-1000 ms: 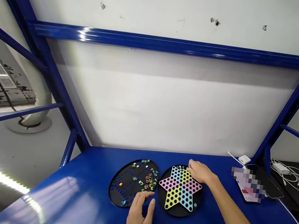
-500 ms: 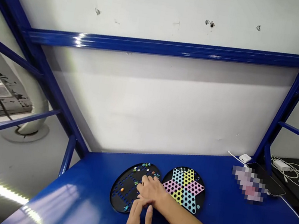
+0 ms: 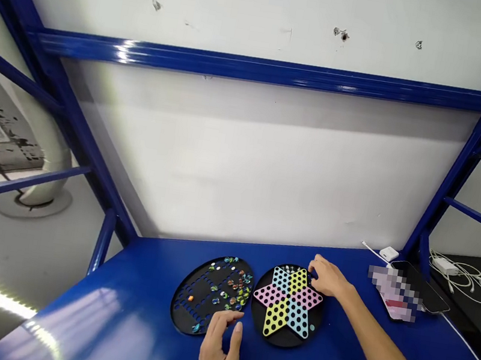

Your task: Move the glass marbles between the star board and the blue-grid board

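Right hand on the star board, left hand by the marbles

Our right fingers are bunched at the top edge of the round black star board, and we can't tell if they're pinching anything. Our left fingers are loosely curled with nothing showing in them, just beside the rim of the second black board, the one with blue holes and the glass marbles scattered on it. The two boards sit side by side, almost touching, on the blue tabletop. Off to the right, a phone lies next to a pixelated patch, with a white charger and tangled cables beyond.
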The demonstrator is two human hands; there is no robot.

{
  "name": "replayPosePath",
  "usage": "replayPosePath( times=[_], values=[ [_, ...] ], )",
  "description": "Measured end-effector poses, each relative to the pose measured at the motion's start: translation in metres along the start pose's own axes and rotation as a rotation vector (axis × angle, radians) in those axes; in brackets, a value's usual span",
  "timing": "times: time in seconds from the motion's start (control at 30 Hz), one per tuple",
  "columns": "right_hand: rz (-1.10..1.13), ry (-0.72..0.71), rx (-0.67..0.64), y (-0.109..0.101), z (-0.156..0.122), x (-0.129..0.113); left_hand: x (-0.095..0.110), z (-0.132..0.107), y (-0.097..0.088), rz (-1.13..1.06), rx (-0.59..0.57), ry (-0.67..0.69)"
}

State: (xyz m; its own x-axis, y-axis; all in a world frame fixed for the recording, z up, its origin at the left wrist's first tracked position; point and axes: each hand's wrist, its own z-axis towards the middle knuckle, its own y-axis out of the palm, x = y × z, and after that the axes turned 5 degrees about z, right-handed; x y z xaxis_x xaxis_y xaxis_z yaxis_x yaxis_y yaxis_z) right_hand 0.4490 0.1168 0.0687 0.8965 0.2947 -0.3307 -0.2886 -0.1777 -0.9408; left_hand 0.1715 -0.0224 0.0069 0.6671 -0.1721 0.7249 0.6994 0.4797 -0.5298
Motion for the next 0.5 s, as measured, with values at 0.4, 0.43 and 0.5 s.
replayPosePath(
  times=[0.4,0.43,0.5],
  values=[
    [-0.047,-0.054,-0.088,0.014,-0.001,0.001,0.004,0.001,-0.001,0.021,-0.043,0.008],
    [-0.047,-0.054,-0.097,0.013,0.001,0.0,0.003,0.0,-0.001,0.021,-0.043,0.01],
    [-0.042,-0.049,-0.114,0.012,0.004,-0.002,0.001,0.0,-0.001,0.021,-0.036,0.014]
  ],
)
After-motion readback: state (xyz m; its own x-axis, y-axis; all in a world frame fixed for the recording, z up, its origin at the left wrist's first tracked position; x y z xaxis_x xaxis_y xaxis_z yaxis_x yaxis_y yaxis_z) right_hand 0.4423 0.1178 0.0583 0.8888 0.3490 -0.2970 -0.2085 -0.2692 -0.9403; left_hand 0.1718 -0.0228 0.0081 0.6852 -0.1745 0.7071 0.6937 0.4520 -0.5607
